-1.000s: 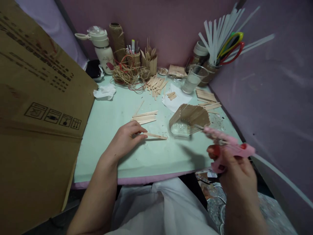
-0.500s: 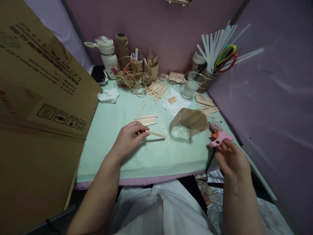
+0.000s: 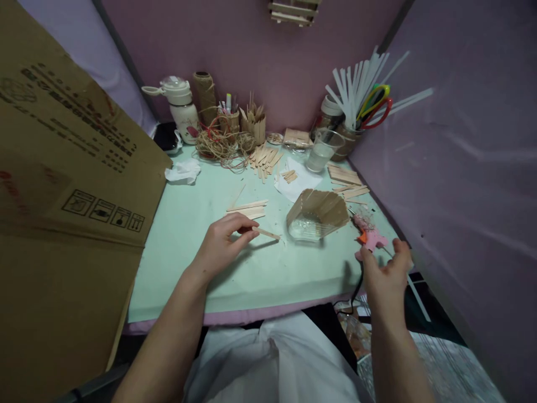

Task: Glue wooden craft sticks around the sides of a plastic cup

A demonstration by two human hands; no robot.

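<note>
- Head view: the left hand (image 3: 222,243) pinches a thin, flat, pale wooden stick (image 3: 268,233) between thumb and fingers, low at the middle of the pale green tabletop (image 3: 251,291).
- The stick's gripped end is hidden from me by the fingertips; I can't tell whether its free end touches the surface.
- The right hand (image 3: 385,277) has its fingers spread and released, beside a pink glue gun with an orange trigger (image 3: 373,239). Thumb overlaps the grip; contact I can't confirm.
- Behind that hand I lose part of the white rod trailing from the gun's rear. The nozzle is small and hard for me to make out.
- A slatted brown container with a shiny clear lower part (image 3: 331,207) is between stick and gun; glare blurs its base.
- A slatted wooden piece (image 3: 293,12) is cut by the top edge, a large brown cardboard box (image 3: 84,224) by the left.
- Stick's long axis: left to right, slanting slightly toward the wearer; free end points right, short of the container.
- Gun's nozzle points away from the wearer and leftward.
</note>
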